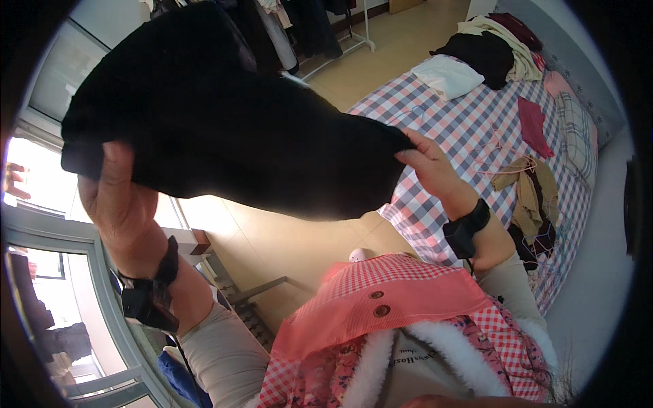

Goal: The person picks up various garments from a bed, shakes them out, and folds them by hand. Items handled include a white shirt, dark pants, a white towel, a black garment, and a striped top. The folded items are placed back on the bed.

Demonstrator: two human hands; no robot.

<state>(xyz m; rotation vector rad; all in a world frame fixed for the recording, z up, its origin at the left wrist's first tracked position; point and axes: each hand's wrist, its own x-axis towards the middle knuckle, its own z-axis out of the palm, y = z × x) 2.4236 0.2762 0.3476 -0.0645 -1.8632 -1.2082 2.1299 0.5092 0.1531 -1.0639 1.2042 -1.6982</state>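
A black cloth garment (pixel 229 132), folded or bunched, stretches through the air between my two hands. My left hand (pixel 117 188) grips its lower left end, with the thumb on the near side and the other fingers mostly behind the cloth. At the right end, the fingers of my right hand (pixel 431 160) pinch the garment's edge. The cloth hangs above the tiled floor and reaches across the view in front of the bed's near corner. What kind of garment it is I cannot tell.
To the right stands a bed with a checked sheet (pixel 438 117). On it lie a white folded cloth (pixel 449 76), a black garment (pixel 484 56), a dark red cloth (pixel 534 127), pink hangers (pixel 502 158) and a tan knit garment (pixel 530 199). A white clothes rack (pixel 368 25) stands beyond; glazed doors (pixel 97 255) are left.
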